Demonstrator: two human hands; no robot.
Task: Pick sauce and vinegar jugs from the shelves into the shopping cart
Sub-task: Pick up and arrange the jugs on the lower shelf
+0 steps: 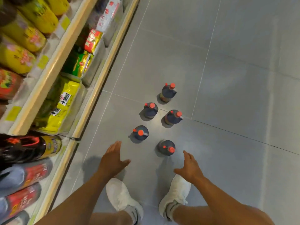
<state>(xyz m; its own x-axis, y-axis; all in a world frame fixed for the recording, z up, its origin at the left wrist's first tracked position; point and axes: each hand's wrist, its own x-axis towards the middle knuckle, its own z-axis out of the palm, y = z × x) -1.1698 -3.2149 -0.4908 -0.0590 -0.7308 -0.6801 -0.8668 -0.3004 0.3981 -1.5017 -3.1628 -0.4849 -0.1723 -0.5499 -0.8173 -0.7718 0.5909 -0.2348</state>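
Grey tile showed behind the fingers point(116, 146) of the left hand point(113, 159), which were straight and lay close together, the thumb stuck out to the side and nothing held. The right hand point(190, 168) was much the same: fingers straight, thumb apart, empty. Both hands hung palm-down over the floor point(235, 78), apart from each other. The nearest jug point(166, 147) stood between them and just past their fingertips, and neither hand seemed to touch it. It was dark with a red cap, upright on the tile. A second jug point(140, 133) of the same kind stood just beyond the left fingertips. Farther out came a pair side by side, the left jug point(151, 110) and the right jug point(172, 116), and past those the farthest jug point(168, 93). All five were upright, near one another and not touching. Below the wrists two white shoes point(121, 195) stood on the tile, one under each forearm. Along the left ran the shelves point(53, 62) with pale wooden edges. They held yellow bags point(65, 103) in the middle and dark bottles point(24, 151) with red labels lower down — their print too blurred to read.
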